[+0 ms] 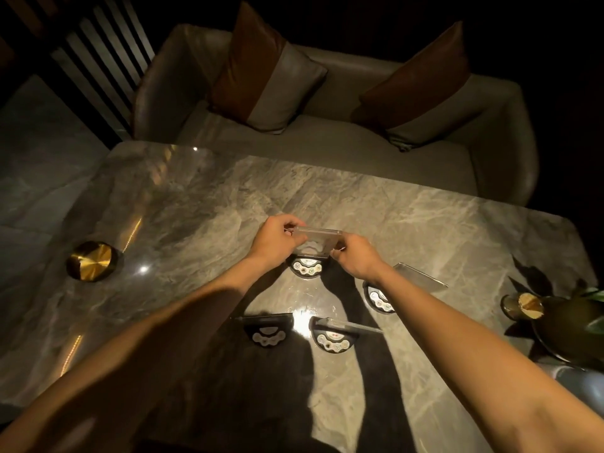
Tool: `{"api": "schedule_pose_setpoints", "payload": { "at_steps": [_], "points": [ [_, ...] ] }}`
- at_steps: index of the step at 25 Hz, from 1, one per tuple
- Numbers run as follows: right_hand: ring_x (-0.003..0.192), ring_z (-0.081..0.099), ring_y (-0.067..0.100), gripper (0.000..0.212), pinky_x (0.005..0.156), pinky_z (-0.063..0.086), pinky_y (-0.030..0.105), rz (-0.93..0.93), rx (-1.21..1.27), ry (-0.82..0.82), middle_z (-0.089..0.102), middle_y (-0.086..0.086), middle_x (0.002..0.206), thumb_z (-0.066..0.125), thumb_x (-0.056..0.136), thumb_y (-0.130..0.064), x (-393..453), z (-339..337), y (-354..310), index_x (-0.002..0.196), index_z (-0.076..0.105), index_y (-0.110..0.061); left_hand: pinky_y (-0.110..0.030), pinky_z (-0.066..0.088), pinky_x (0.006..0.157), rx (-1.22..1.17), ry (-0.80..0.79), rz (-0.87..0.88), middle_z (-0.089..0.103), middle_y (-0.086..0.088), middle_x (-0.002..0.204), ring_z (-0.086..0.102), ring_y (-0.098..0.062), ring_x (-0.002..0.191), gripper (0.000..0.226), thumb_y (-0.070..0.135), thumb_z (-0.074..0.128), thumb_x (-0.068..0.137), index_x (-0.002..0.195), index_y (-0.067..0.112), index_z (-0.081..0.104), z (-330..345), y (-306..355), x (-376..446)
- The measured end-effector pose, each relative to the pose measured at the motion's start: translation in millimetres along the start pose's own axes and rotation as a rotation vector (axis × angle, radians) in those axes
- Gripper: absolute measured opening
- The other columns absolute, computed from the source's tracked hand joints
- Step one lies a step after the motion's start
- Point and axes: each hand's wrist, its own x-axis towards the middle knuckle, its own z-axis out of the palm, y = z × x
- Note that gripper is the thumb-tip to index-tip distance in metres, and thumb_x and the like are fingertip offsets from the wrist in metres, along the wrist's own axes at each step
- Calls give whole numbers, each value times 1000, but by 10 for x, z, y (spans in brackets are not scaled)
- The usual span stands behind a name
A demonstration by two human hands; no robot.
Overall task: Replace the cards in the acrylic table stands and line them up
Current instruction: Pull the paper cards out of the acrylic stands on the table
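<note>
A clear acrylic stand (315,240) rises from a black half-round base with buttons (306,267) at the table's middle. My left hand (277,238) pinches the panel's upper left corner and my right hand (354,256) grips its right edge. Whether a card sits inside I cannot tell. Three more stands are on the marble table (196,207): one at front left (266,330), one at front centre (333,336), and one to the right (380,297), partly hidden by my right forearm, with its clear panel (421,276) reaching right.
A round gold-topped holder (91,261) stands near the table's left edge. At the right edge are a small gold-capped cup (523,305) and a dark vase with leaves (568,325). A sofa (327,138) with two cushions lies beyond the far edge.
</note>
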Motion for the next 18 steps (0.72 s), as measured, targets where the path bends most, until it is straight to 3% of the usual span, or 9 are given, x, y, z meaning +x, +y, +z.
{"api": "schedule_pose_setpoints", "payload": {
  "at_steps": [4,8,11,14,18],
  "points": [
    [109,67,27,35,95,53,41,-61,20,62,71,11,119,61,94,-16,-203,-157,-24,129,63,-12,-37,42,105,243,60,153,56,-1,126,49,-19,122,48,30,75,81,126,28,62,10,287,-160],
    [121,62,25,40,102,50,42,-146,-35,232,66,8,134,58,96,-16,-549,-399,85,136,58,-15,-28,38,99,246,60,393,54,2,122,46,-15,121,47,33,73,84,128,24,61,193,692,-352],
    [129,54,21,47,106,47,41,-110,-58,426,57,3,141,60,95,-22,-857,-584,337,141,52,-20,-28,44,95,204,-32,516,56,3,121,54,-13,113,43,30,73,84,125,23,62,481,858,-425],
    [135,46,18,56,112,39,38,-29,44,526,53,-1,145,65,90,-25,-1124,-669,669,143,50,-24,-31,51,94,160,-227,414,56,1,130,57,-14,114,56,28,76,82,133,23,57,815,909,-426],
    [138,42,18,67,110,31,26,172,367,502,48,2,149,70,85,-11,-1350,-567,1019,147,47,-20,-40,56,88,235,-419,198,56,-6,137,65,-29,109,70,25,83,77,139,19,51,1228,777,-359]
  ]
}}
